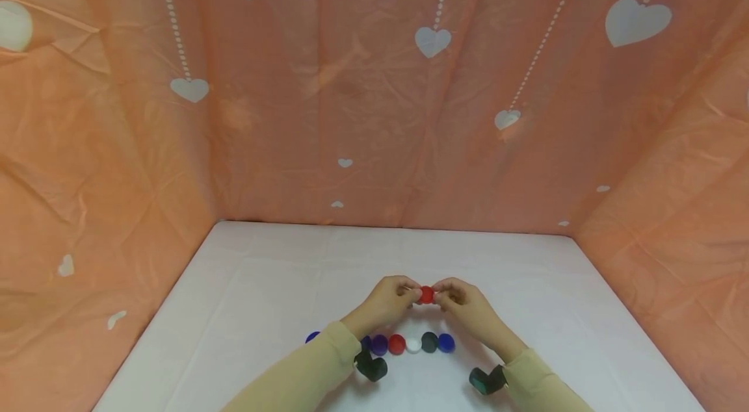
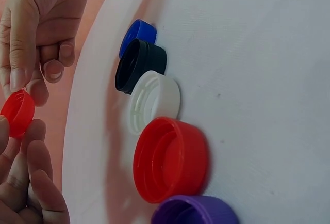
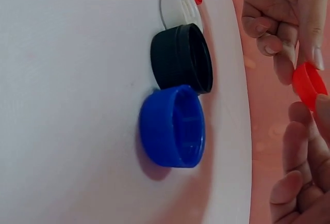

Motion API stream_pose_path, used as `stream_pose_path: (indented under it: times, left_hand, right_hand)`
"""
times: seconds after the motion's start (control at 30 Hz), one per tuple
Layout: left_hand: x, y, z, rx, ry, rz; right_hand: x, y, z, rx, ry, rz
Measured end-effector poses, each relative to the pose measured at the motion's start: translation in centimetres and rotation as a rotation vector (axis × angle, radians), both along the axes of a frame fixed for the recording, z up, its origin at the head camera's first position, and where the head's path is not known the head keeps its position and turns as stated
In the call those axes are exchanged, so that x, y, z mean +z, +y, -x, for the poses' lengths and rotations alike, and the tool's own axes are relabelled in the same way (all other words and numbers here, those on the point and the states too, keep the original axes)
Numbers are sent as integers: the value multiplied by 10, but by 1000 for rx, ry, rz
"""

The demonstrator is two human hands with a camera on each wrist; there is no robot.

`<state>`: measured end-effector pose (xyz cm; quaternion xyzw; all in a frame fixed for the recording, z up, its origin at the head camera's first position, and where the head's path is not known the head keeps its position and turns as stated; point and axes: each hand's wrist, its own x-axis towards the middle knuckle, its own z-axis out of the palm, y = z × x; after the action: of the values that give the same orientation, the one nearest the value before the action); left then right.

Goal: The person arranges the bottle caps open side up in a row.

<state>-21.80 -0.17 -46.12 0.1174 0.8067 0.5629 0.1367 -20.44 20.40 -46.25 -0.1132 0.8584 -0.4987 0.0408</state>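
Observation:
A red bottle cap (image 1: 427,295) is held up between both hands, beyond the row of caps on the table. My left hand (image 1: 389,298) pinches one side of it with thumb and fingers, and my right hand (image 1: 470,313) pinches the opposite side. In the left wrist view the held cap (image 2: 18,113) shows its hollow inside. On the table beneath, a row runs from a purple cap (image 1: 379,344) through a red cap (image 2: 171,159), a white cap (image 2: 155,102) and a dark green-black cap (image 3: 181,59) to a blue cap (image 3: 170,126). My left forearm hides part of the row.
Another blue cap (image 1: 313,336) peeks out left of the left sleeve (image 1: 304,370). Dark wrist mounts (image 1: 372,366) hang under both wrists, close to the row. The white tabletop (image 1: 281,269) is bordered by orange cloth (image 1: 374,106) with white hearts at the back and both sides.

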Motion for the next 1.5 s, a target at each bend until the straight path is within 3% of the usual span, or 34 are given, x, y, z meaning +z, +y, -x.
stream_pose_path:
  times: [0.6, 0.8, 1.03, 1.27, 1.5]
  left_hand:
    - [-6, -1, -1, -33, 3, -42]
    - [-6, 0, -2, -45, 23, -47]
    - [-6, 4, -4, -48, -3, -49]
    - [-7, 17, -10, -57, -38, -19]
    - [-4, 35, -19, -24, -42, 65]
  right_hand:
    - [-3, 0, 0, 94, 46, -7]
    - [-4, 1, -1, 96, 44, 5]
    - [-9, 7, 1, 87, 40, -37]
    - [-12, 22, -5, 108, 72, -71]
    - [-12, 37, -13, 133, 71, -82]
